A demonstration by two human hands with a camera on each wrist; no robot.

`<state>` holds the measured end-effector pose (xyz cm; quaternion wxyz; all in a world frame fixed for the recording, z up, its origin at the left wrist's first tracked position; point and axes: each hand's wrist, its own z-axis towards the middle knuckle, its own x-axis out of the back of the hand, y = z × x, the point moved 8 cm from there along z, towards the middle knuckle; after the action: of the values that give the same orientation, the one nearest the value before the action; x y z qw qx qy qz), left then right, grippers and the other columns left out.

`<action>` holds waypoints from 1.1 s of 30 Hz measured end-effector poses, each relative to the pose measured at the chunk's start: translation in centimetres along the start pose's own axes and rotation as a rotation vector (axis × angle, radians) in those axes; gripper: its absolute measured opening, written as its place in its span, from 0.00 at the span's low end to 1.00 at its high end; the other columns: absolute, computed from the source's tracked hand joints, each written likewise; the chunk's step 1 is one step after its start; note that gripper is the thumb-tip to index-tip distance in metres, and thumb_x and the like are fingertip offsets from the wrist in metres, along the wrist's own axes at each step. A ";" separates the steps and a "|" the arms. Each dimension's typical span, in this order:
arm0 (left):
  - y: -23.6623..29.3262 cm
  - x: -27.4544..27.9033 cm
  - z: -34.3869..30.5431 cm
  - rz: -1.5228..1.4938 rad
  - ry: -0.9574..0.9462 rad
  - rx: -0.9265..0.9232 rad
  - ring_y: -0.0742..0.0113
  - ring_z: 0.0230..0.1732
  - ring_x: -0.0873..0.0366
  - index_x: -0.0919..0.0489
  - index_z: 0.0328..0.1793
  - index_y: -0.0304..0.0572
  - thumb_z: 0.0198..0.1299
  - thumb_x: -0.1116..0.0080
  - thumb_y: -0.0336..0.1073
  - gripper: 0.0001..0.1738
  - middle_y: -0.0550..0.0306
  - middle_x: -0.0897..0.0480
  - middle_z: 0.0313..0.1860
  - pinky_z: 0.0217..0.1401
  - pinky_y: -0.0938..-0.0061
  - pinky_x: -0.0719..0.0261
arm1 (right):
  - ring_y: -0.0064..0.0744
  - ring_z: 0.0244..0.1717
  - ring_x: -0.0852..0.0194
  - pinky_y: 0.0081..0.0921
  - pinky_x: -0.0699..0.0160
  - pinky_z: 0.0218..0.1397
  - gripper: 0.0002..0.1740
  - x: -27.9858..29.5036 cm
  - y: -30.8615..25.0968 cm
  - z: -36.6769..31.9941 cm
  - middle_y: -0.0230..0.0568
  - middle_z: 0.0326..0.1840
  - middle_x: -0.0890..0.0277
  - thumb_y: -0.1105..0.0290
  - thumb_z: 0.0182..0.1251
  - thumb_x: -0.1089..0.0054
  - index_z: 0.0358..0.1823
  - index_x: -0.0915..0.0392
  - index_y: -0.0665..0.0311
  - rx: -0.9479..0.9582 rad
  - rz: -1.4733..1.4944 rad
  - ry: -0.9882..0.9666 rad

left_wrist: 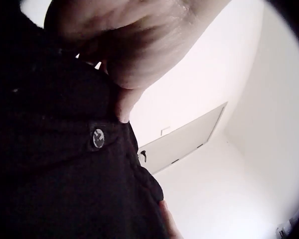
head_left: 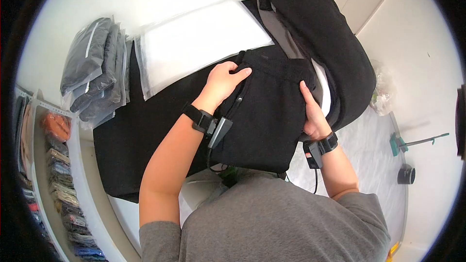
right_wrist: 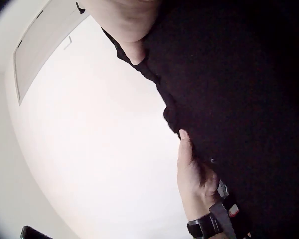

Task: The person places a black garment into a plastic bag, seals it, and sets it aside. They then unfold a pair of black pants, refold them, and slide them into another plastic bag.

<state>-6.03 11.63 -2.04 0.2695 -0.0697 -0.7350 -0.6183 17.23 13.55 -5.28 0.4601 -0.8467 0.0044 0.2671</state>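
Observation:
Both hands hold a pair of black trousers [head_left: 267, 111] by the waistband. My left hand [head_left: 223, 81] grips its left end, thumb lying over the top edge. Close below that thumb, a round metal button [left_wrist: 98, 138] shows in the left wrist view. At the other end, my right hand [head_left: 315, 119] grips the side of the waistband, with its thumb in front and its fingers hidden behind the cloth. The right wrist view shows the waistband edge running between the right hand [right_wrist: 124, 22] and the left hand [right_wrist: 190, 174].
A clear plastic bag [head_left: 194, 43] lies flat on the black-covered table [head_left: 116, 150]. Several bagged dark garments [head_left: 92, 63] are stacked at the left. A large heap of black clothing [head_left: 325, 34] stands at the right. Shelves of folded clothes [head_left: 65, 184] line the left side.

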 end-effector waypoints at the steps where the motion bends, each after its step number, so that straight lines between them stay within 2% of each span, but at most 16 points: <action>1: 0.7 0.3 0.1 0.142 0.018 -0.071 0.65 0.35 0.24 0.22 0.38 0.25 0.58 0.39 0.45 0.22 0.50 0.19 0.31 0.39 0.70 0.28 | 0.41 0.61 0.32 0.32 0.32 0.62 0.40 0.2 0.2 0.0 0.49 0.64 0.33 0.43 0.62 0.42 0.66 0.36 0.66 -0.018 0.000 0.012; 2: 0.3 0.1 0.4 0.142 0.014 -0.075 0.65 0.35 0.24 0.22 0.38 0.25 0.58 0.39 0.45 0.22 0.50 0.19 0.31 0.39 0.70 0.28 | 0.40 0.61 0.32 0.32 0.32 0.62 0.39 0.3 0.3 0.0 0.49 0.64 0.33 0.43 0.62 0.42 0.66 0.35 0.66 -0.035 -0.001 0.023; 5: 0.0 -0.9 0.6 -0.623 -0.122 0.001 0.70 0.35 0.24 0.22 0.41 0.28 0.62 0.43 0.34 0.12 0.55 0.19 0.34 0.38 0.75 0.27 | 0.41 0.60 0.31 0.31 0.33 0.62 0.40 0.7 0.5 0.6 0.48 0.64 0.33 0.43 0.62 0.42 0.65 0.35 0.66 0.005 -0.002 0.005; 8: -2.7 -1.2 1.1 -0.489 -0.144 0.171 0.67 0.42 0.24 0.23 0.46 0.27 0.63 0.45 0.34 0.14 0.51 0.20 0.41 0.47 0.73 0.26 | 0.40 0.60 0.32 0.31 0.34 0.63 0.41 1.7 0.4 1.2 0.50 0.63 0.33 0.45 0.62 0.41 0.66 0.38 0.68 0.022 0.016 -0.003; 10: -2.9 -1.3 1.0 -0.519 -0.149 0.164 0.66 0.43 0.24 0.24 0.47 0.27 0.63 0.45 0.34 0.14 0.50 0.20 0.42 0.48 0.73 0.27 | 0.36 0.59 0.32 0.30 0.34 0.63 0.37 2.2 -1.6 1.0 0.48 0.62 0.33 0.52 0.63 0.38 0.66 0.39 0.68 0.185 -0.177 0.038; 12: -2.9 -1.4 0.9 -0.549 -0.156 0.164 0.66 0.45 0.25 0.24 0.47 0.26 0.64 0.46 0.35 0.15 0.49 0.20 0.44 0.49 0.73 0.27 | 0.35 0.63 0.37 0.32 0.39 0.66 0.34 3.4 -5.3 0.4 0.49 0.61 0.34 0.61 0.60 0.34 0.63 0.38 0.68 0.550 -0.463 0.200; 14: -2.8 -1.3 1.0 -0.539 -0.119 0.133 0.65 0.45 0.25 0.25 0.47 0.27 0.64 0.47 0.35 0.14 0.50 0.20 0.43 0.50 0.72 0.27 | 0.36 0.65 0.39 0.33 0.41 0.68 0.30 3.7 -7.1 1.1 0.46 0.64 0.36 0.63 0.60 0.35 0.61 0.35 0.62 0.758 -0.745 0.078; 18: -1.2 -0.7 -0.3 -0.462 -0.055 0.168 0.66 0.45 0.25 0.25 0.47 0.27 0.64 0.47 0.34 0.14 0.50 0.20 0.43 0.51 0.72 0.28 | 0.37 0.67 0.41 0.35 0.43 0.70 0.25 3.8 -8.1 2.5 0.42 0.69 0.41 0.64 0.60 0.36 0.57 0.32 0.58 0.692 -0.667 -0.181; 20: -1.8 -1.6 0.1 -0.580 -0.173 0.195 0.67 0.45 0.25 0.25 0.46 0.27 0.64 0.47 0.35 0.14 0.51 0.20 0.43 0.51 0.72 0.29 | 0.36 0.72 0.49 0.37 0.50 0.72 0.22 2.3 -9.1 2.0 0.41 0.73 0.46 0.67 0.60 0.37 0.54 0.32 0.57 0.697 -0.745 -0.254; 21: -2.1 -1.7 0.3 -0.580 -0.172 0.191 0.67 0.45 0.25 0.25 0.46 0.27 0.64 0.47 0.35 0.14 0.51 0.20 0.43 0.51 0.72 0.29 | 0.29 0.68 0.44 0.30 0.43 0.68 0.14 2.1 -9.2 2.6 0.41 0.74 0.48 0.68 0.61 0.37 0.45 0.30 0.58 0.652 -0.733 -0.314; 24: -2.4 -1.7 0.7 -0.527 -0.156 0.180 0.68 0.43 0.26 0.25 0.44 0.28 0.64 0.47 0.35 0.13 0.53 0.21 0.41 0.50 0.74 0.29 | 0.25 0.66 0.44 0.25 0.40 0.64 0.09 2.3 -9.7 4.3 0.40 0.74 0.47 0.69 0.62 0.39 0.36 0.32 0.59 0.689 -0.753 -0.446; 26: -2.5 -1.5 1.3 -0.379 -0.132 0.124 0.70 0.42 0.27 0.25 0.44 0.29 0.64 0.46 0.35 0.13 0.55 0.21 0.40 0.48 0.75 0.29 | 0.22 0.61 0.39 0.22 0.38 0.61 0.09 1.4 -10.3 3.9 0.41 0.69 0.40 0.70 0.64 0.41 0.31 0.33 0.59 0.693 -0.747 -0.453; 28: -2.4 -1.5 1.1 -0.397 -0.130 0.140 0.70 0.41 0.27 0.25 0.44 0.29 0.64 0.46 0.36 0.13 0.55 0.22 0.40 0.48 0.75 0.29 | 0.19 0.50 0.35 0.21 0.38 0.60 0.09 1.8 -10.2 4.8 0.35 0.52 0.28 0.70 0.66 0.43 0.31 0.34 0.59 0.610 -0.649 -0.417; 29: -2.3 -1.5 0.9 -0.415 -0.128 0.158 0.71 0.41 0.28 0.25 0.44 0.29 0.64 0.46 0.36 0.13 0.56 0.22 0.39 0.48 0.76 0.30 | 0.19 0.50 0.35 0.21 0.38 0.60 0.09 2.1 -10.0 5.2 0.35 0.52 0.28 0.70 0.66 0.43 0.31 0.34 0.59 0.611 -0.647 -0.415; 31: -2.4 -1.6 1.1 -0.455 -0.146 0.145 0.71 0.41 0.28 0.25 0.45 0.28 0.64 0.46 0.36 0.14 0.56 0.22 0.40 0.48 0.76 0.30 | 0.20 0.44 0.36 0.26 0.40 0.63 0.09 2.5 -9.8 5.8 0.25 0.35 0.31 0.67 0.68 0.45 0.31 0.33 0.60 0.642 -0.680 -0.379; 33: -2.4 -1.8 1.0 -0.494 -0.167 0.137 0.72 0.40 0.27 0.25 0.45 0.28 0.65 0.47 0.36 0.14 0.56 0.22 0.40 0.47 0.77 0.30 | 0.18 0.41 0.38 0.24 0.38 0.59 0.09 2.3 -9.6 5.9 0.24 0.33 0.35 0.67 0.70 0.46 0.32 0.34 0.59 0.690 -0.637 -0.414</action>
<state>-5.84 12.48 -5.09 0.0531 0.0794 -0.7894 -0.6063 18.97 24.21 -1.42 0.7625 -0.5345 -0.2569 0.2587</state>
